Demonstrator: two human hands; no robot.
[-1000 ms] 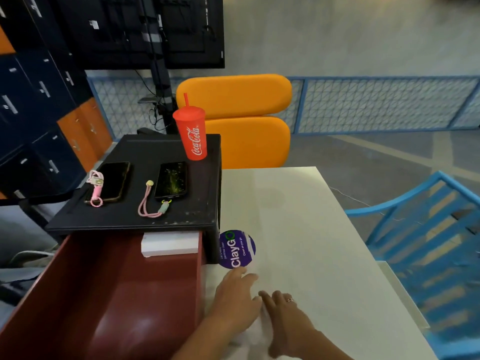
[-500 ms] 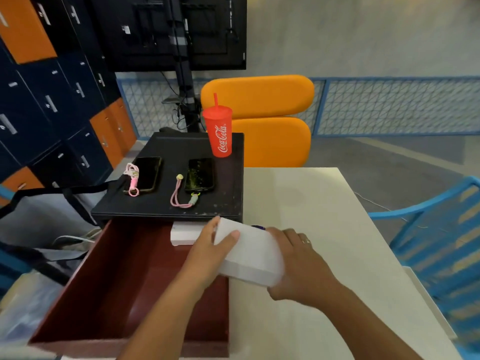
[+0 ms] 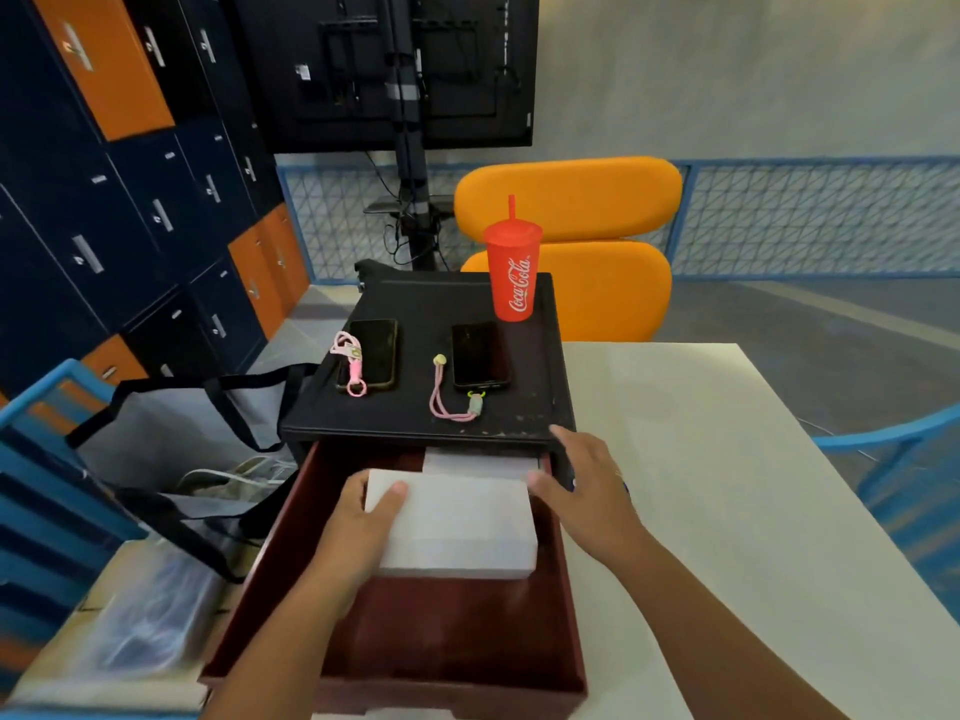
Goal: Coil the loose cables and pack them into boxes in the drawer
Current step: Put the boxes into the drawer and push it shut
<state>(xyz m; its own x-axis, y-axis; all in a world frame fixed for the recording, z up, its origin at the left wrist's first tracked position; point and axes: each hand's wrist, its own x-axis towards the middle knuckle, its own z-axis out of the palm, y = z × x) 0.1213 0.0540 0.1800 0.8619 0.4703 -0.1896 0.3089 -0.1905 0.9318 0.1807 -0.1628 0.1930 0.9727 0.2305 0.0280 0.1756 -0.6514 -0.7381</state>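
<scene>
A white box (image 3: 457,527) lies inside the open dark red drawer (image 3: 395,662), toward its back. My left hand (image 3: 363,522) grips the box's left end, thumb on top. My right hand (image 3: 582,485) has its fingers spread; the thumb touches the box's far right corner and the fingers reach over the drawer's right wall. A second white box (image 3: 478,462) sits at the very back of the drawer, partly under the black cabinet top (image 3: 415,304). No loose cable shows near my hands.
Two phones (image 3: 371,350) (image 3: 478,356) with pink straps and a red Coca-Cola cup (image 3: 511,275) stand on the cabinet top. A white table (image 3: 701,485) lies to the right, an open bag (image 3: 171,439) with white cords to the left, and blue chairs on both sides.
Both hands lifted the white box from the table and moved it left into the drawer. My right hand has loosened and now spreads at the box's far right corner.
</scene>
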